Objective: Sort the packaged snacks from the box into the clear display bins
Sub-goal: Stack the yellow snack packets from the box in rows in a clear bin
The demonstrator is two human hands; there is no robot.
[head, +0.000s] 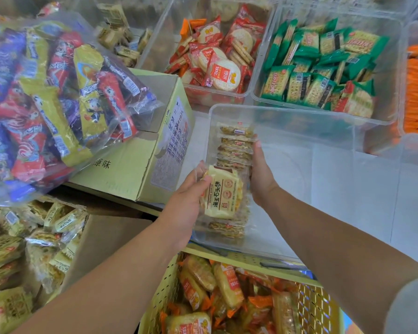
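Left hand (188,197) pinches a pack (223,195) face-up over the near end of the row (237,147) running away along the bin's (299,112) left wall, right hand (261,175) flat-fingered, bracing that row's right side.

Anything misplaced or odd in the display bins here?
A red-edged cracker packet lies at the front right of the clear plastic bin filled with green cracker packets, so it looks mis-sorted. Nothing seems spilled or torn.
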